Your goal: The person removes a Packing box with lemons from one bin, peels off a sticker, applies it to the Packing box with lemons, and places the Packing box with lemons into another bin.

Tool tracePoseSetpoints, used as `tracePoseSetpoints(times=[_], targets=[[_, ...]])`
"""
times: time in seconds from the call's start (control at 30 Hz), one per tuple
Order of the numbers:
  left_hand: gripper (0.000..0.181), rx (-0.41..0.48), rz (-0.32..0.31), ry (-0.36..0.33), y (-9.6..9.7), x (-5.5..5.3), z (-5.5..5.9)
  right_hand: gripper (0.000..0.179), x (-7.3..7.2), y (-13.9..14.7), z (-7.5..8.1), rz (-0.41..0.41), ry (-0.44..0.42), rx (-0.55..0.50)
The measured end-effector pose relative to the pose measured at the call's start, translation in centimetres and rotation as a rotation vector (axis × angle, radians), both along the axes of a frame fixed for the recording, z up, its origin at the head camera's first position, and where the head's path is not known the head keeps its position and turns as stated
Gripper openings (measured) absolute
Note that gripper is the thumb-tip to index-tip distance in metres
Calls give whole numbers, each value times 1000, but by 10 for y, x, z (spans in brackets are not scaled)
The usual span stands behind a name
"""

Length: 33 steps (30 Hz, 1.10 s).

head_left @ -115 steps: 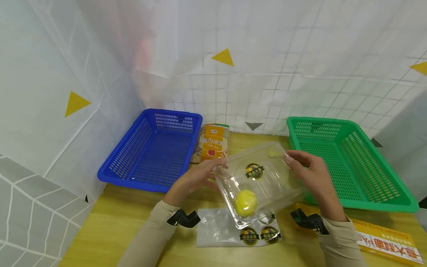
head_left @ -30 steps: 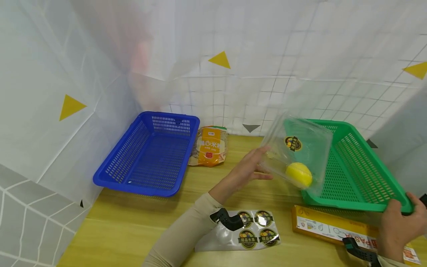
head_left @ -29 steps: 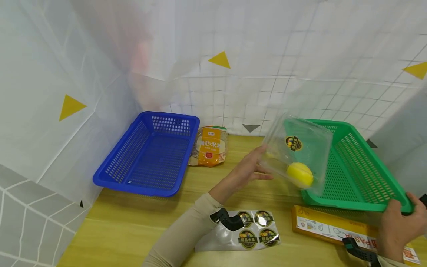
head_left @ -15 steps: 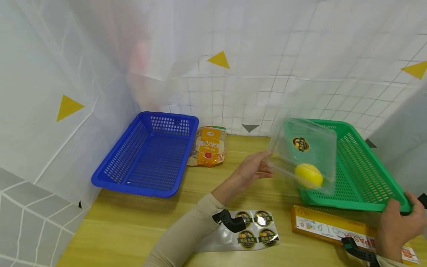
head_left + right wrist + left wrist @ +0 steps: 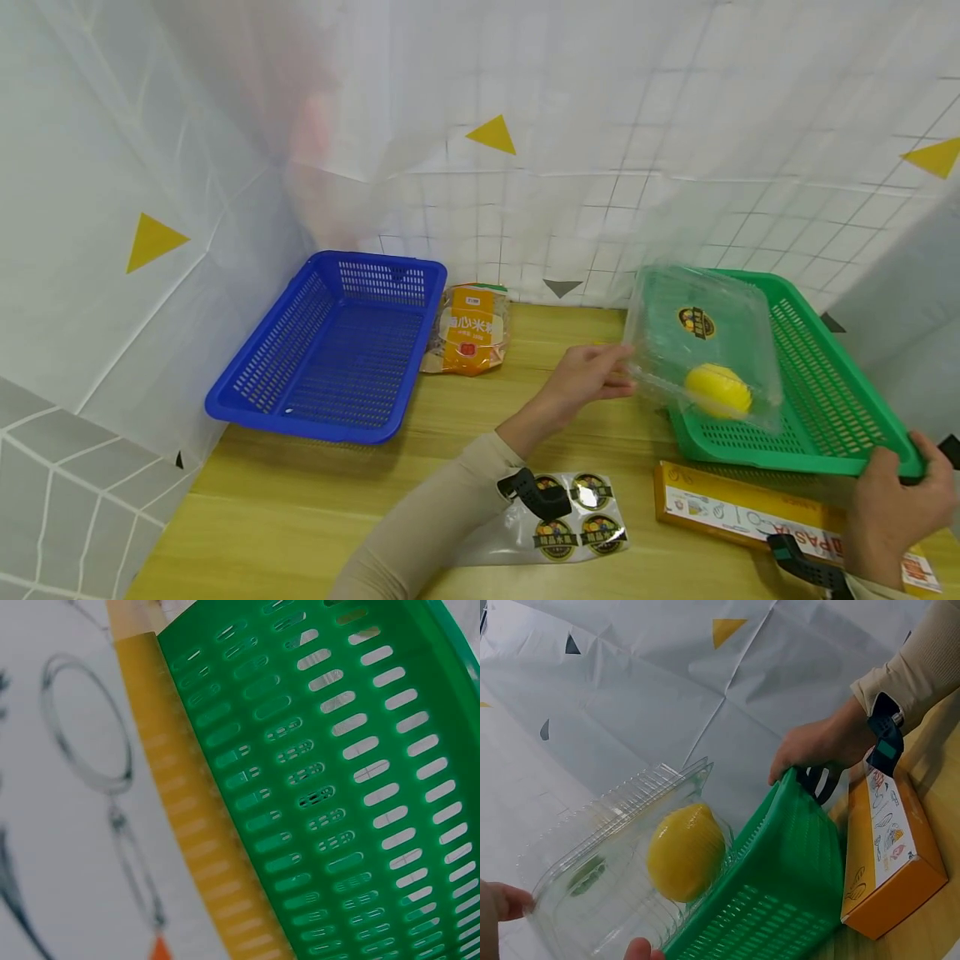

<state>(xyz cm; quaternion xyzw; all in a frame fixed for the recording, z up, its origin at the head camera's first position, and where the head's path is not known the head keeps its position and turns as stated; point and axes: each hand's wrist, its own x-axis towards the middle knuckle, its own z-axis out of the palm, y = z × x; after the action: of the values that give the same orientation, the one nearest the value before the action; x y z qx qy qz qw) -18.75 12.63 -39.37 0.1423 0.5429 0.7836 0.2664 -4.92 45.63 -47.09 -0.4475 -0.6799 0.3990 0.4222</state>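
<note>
A clear plastic clamshell box [image 5: 663, 321] with a yellow lemon [image 5: 717, 390] inside is tilted over the left part of the green basket [image 5: 776, 461]. A round dark fruit label [image 5: 696, 323] sits on its lid. My left hand [image 5: 577, 383] pinches the box by its left edge; in the left wrist view, finger and thumb [image 5: 639, 949] show at that edge. My right hand [image 5: 900, 504] grips the basket's near right corner, thumb over the rim. The right wrist view shows the basket's slotted wall [image 5: 330, 787] but no fingers.
An orange pasta box [image 5: 738, 504] lies in front of the green basket. A sheet of round labels [image 5: 517, 533] lies partly under my left wrist. To the left are a blue basket [image 5: 311, 427] and an orange-labelled bag [image 5: 471, 333] against the wall.
Earlier both hands held the clamshell box over the table. Since then my right hand has gone to the green basket's corner, and my left has carried the box rightward over the basket.
</note>
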Motion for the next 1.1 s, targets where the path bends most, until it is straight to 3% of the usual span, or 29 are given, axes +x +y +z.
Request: tracePoseSetpoints(times=[0.43,0.67,0.93,1.1], targets=[[27,-7,33,-3,24,-1,3,51,-1,1,-1,2,10,-9],[34,-34,45,5,32,0,6,46,1,0,4,26,24,-53],[32,-60,43,25,41,1,12,39,5,-6,8,2,136,-92],[26,-104,60,19,49,3,14,34,5,-5,8,10,314,-167]])
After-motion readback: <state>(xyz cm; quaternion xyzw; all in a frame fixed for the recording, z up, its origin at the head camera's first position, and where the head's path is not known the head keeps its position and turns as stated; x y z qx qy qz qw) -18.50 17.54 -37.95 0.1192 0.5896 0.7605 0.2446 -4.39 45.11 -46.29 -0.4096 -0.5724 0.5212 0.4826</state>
